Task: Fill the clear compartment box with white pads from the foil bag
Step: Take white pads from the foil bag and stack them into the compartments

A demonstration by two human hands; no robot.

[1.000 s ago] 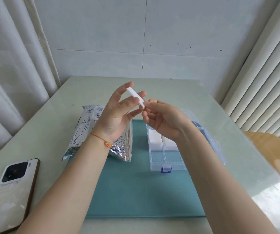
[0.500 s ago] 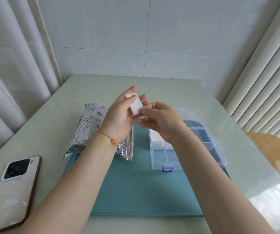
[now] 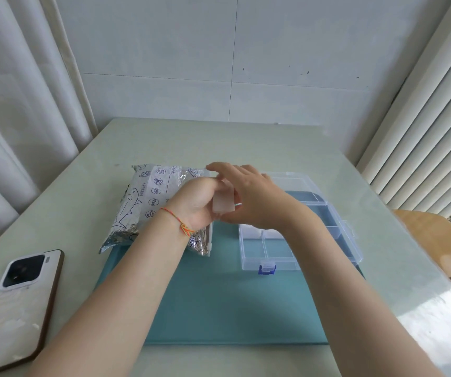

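Note:
A white pad (image 3: 223, 203) is held between both hands above the gap between bag and box. My left hand (image 3: 197, 202) grips its left side, fingers curled round it. My right hand (image 3: 248, 197) covers its right side, thumb under and fingers over it. The foil bag (image 3: 148, 202) with printed icons lies on the table at left, partly behind my left hand. The clear compartment box (image 3: 297, 227) stands open on the teal mat (image 3: 218, 303) at right; white pads (image 3: 251, 233) fill a near-left compartment behind my right wrist.
A phone (image 3: 20, 303) lies face down at the table's near left edge. Curtains hang at left, and vertical blinds at right. A wooden chair (image 3: 434, 240) stands beyond the table's right edge. The tiled wall closes the far side.
Both hands have come down and toward the table with the pad, from chest height to just above the bag and box. The pad now shows its flat face.

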